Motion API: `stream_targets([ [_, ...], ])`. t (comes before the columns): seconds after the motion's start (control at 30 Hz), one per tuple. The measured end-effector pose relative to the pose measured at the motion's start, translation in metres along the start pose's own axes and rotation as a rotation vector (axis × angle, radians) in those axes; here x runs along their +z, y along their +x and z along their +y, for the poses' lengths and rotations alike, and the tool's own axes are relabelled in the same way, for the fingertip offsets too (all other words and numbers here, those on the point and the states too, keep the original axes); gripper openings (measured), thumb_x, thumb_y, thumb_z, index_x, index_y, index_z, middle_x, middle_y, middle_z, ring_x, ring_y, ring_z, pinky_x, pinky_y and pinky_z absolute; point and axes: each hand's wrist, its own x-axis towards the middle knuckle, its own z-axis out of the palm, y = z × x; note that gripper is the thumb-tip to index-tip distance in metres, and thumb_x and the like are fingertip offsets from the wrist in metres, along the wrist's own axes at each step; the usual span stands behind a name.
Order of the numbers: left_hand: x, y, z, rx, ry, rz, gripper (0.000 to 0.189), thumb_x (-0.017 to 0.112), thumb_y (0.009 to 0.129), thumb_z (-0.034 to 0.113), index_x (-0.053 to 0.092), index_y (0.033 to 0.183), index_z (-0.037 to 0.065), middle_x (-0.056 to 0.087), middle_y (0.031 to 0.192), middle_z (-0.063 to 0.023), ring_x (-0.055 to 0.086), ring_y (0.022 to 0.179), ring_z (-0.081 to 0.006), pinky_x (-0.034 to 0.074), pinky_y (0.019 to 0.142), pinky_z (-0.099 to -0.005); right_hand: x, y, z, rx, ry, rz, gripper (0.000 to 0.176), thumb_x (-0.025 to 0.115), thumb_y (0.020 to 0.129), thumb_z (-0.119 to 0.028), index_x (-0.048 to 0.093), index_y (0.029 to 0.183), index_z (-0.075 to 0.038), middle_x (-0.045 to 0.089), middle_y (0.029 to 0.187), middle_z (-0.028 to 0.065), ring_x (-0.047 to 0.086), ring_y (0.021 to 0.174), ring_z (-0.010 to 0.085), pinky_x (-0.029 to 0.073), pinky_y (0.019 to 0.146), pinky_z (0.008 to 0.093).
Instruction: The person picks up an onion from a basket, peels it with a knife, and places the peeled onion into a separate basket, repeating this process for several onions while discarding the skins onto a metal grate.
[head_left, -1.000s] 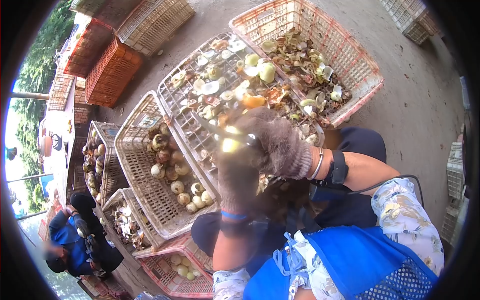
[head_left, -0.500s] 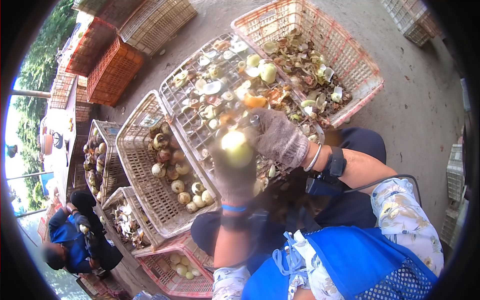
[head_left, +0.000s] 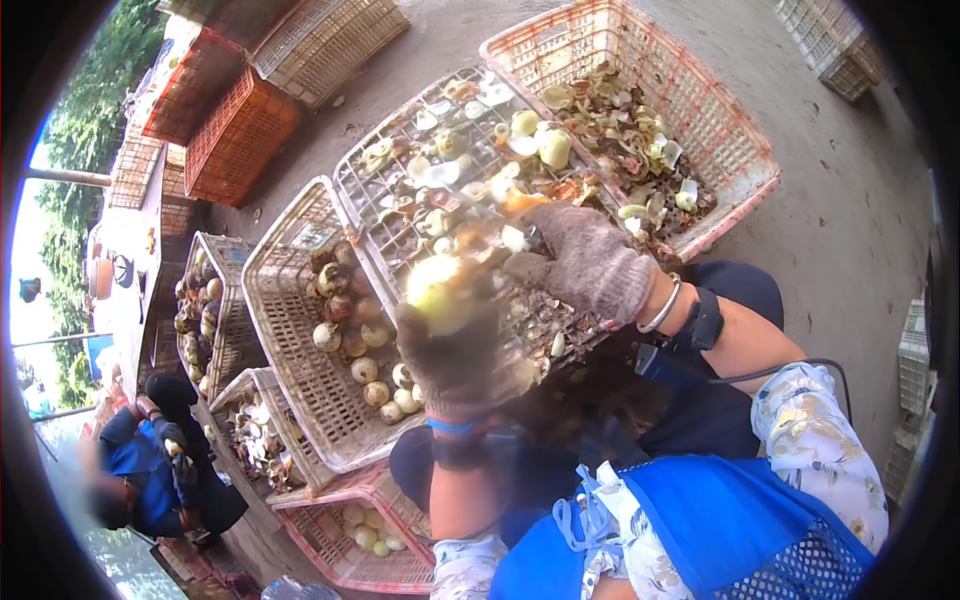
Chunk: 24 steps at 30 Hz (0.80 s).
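Observation:
My left hand (head_left: 455, 355), in a brown knit glove and smeared by motion, is wrapped round a pale peeled onion (head_left: 437, 292). To its right, my gloved right hand (head_left: 590, 262) is closed, its fingers curled; a small dark piece shows at the fingertips, and I cannot tell what it belongs to. Both hands are above a wire-grid rack (head_left: 385, 235) strewn with onion skins and cut ends. A peeled onion (head_left: 553, 148) lies on the rack beyond my right hand.
A crate of unpeeled onions (head_left: 262, 275) stands left of the rack, and a crate of peelings (head_left: 745, 175) beyond it. Below left is a red-white crate (head_left: 320, 545) with peeled onions. Orange crates (head_left: 235, 135) stand farther back. A person (head_left: 165, 465) sits at the left holding an onion.
My left hand has moved slightly left with the onion, away from my right hand. My right hand has shifted slightly right and down in view. The whole scene has also shifted a little rightward.

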Motion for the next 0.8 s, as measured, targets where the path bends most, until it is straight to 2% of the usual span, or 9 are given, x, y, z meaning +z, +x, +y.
stream_targets([
  [0.1,-0.013,0.007,0.0,-0.044,-0.185,0.181,0.066,0.073,0.079,0.055,0.059,0.116,0.002,0.06,0.119,-0.0125,0.054,0.112,-0.0303,0.043,0.103,-0.0442,0.004,-0.002,-0.001,-0.187,-0.024,0.231,0.034,0.071,0.085,-0.021,0.064,0.11,-0.001,0.067,0.088,0.0176,0.066,0.081,0.0269,0.052,0.073,0.0379],
  [0.23,-0.004,0.002,0.002,-0.001,-0.225,0.069,0.062,0.072,0.082,0.052,0.059,0.117,0.003,0.06,0.117,-0.0124,0.056,0.109,-0.0302,0.045,0.101,-0.0434,-0.004,-0.006,-0.004,-0.063,0.048,-0.128,0.037,0.069,0.086,-0.024,0.062,0.115,-0.003,0.067,0.095,0.0215,0.066,0.088,0.0324,0.052,0.076,0.0404],
  [0.33,-0.01,-0.001,0.007,-0.004,-0.125,0.042,0.062,0.071,0.085,0.043,0.053,0.128,0.004,0.06,0.12,-0.015,0.06,0.105,-0.0347,0.056,0.077,-0.0401,-0.012,-0.008,-0.017,-0.065,0.144,-0.269,0.035,0.067,0.087,-0.024,0.061,0.115,-0.004,0.066,0.092,0.0231,0.067,0.091,0.0343,0.053,0.079,0.0412],
  [0.4,-0.032,0.004,0.002,0.298,1.043,0.054,0.056,0.07,0.086,0.032,0.051,0.13,0.003,0.061,0.121,-0.0142,0.061,0.109,-0.0327,0.055,0.082,-0.039,-0.013,-0.011,-0.027,0.119,0.3,-0.327,0.037,0.07,0.086,-0.021,0.06,0.116,-0.002,0.066,0.094,0.0196,0.068,0.092,0.0263,0.053,0.081,0.0367],
  [0.43,-0.024,0.002,0.004,0.297,1.042,0.053,0.056,0.07,0.086,0.032,0.051,0.13,0.003,0.061,0.121,-0.0142,0.061,0.109,-0.0327,0.055,0.082,-0.039,-0.005,-0.015,-0.028,0.099,0.573,-0.229,0.039,0.072,0.084,-0.016,0.058,0.118,-0.001,0.066,0.098,0.0165,0.066,0.093,0.0212,0.052,0.083,0.033],
  [0.53,0.012,-0.007,0.008,0.087,0.524,0.044,0.054,0.069,0.085,0.023,0.051,0.131,0.003,0.062,0.119,-0.0133,0.061,0.109,-0.0293,0.054,0.085,-0.036,0.004,-0.018,-0.025,-0.067,0.381,-0.097,0.039,0.07,0.084,-0.013,0.057,0.119,0.0,0.065,0.103,0.0159,0.065,0.095,0.0207,0.052,0.084,0.032],
  [0.6,0.021,-0.008,0.0,0.102,0.596,0.135,0.035,0.059,0.09,0.002,0.051,0.124,0.002,0.061,0.104,-0.007,0.06,0.086,-0.0109,0.049,0.069,-0.0226,0.002,-0.016,-0.023,-0.241,0.21,-0.048,0.037,0.069,0.084,-0.013,0.058,0.117,-0.001,0.066,0.099,0.0165,0.066,0.091,0.0218,0.052,0.082,0.0323],
  [0.73,0.012,-0.004,-0.001,0.396,1.2,0.013,0.055,0.065,0.075,-0.005,0.049,0.127,0.002,0.06,0.107,-0.0069,0.06,0.091,-0.0138,0.051,0.077,-0.0247,0.003,-0.013,-0.016,0.013,0.435,-0.198,0.037,0.069,0.082,-0.015,0.06,0.116,-0.002,0.066,0.091,0.0186,0.067,0.082,0.0279,0.053,0.075,0.0357],
  [0.8,0.011,-0.002,0.01,0.338,1.107,0.04,0.062,0.071,0.071,0.0,0.049,0.129,0.002,0.06,0.11,-0.0076,0.06,0.094,-0.0157,0.052,0.079,-0.0271,0.004,-0.011,-0.002,0.005,0.319,-0.24,0.034,0.068,0.083,-0.018,0.061,0.114,-0.004,0.067,0.087,0.0181,0.067,0.08,0.0251,0.053,0.073,0.0354],
])
